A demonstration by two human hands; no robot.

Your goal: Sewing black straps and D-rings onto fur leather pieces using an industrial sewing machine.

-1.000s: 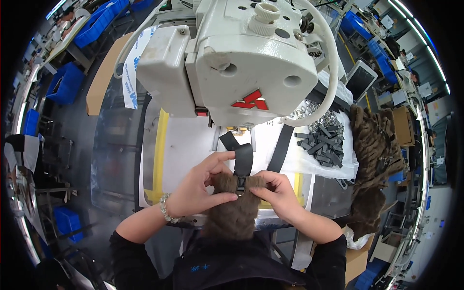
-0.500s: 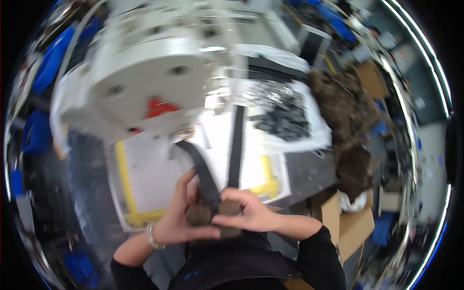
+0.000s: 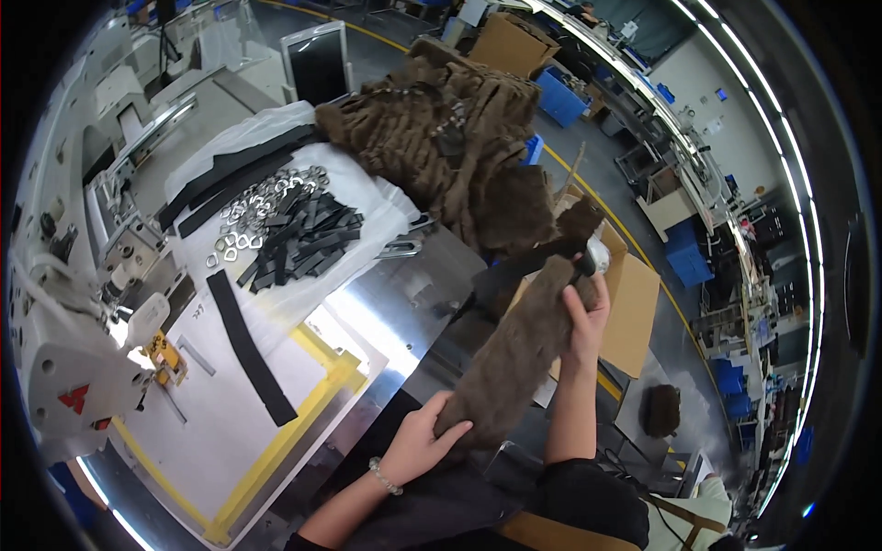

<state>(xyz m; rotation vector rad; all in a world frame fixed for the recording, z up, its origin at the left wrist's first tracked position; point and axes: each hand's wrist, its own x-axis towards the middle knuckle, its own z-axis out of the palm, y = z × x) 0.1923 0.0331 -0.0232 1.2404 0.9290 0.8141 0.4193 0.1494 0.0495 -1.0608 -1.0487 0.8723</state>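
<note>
While our left hand (image 3: 423, 452) grasps its near-left end and our right hand (image 3: 586, 321) its far-right end, we list one brown furry piece (image 3: 510, 358), held between both, long axis slanting near left to far right, our right hand nearer the open carton (image 3: 634, 312).

A dark-screened monitor (image 3: 317, 62) stands just past the far edge of the tabletop (image 3: 377, 308). Yellow tape (image 3: 278, 455) borders a white sheet (image 3: 197, 413) on that tabletop, along the sheet's near edge. Well beyond the tabletop's right corner are a brown carton (image 3: 514, 44), a blue bin (image 3: 560, 96) beside it, and a pale wall (image 3: 684, 101) farther back.
</note>
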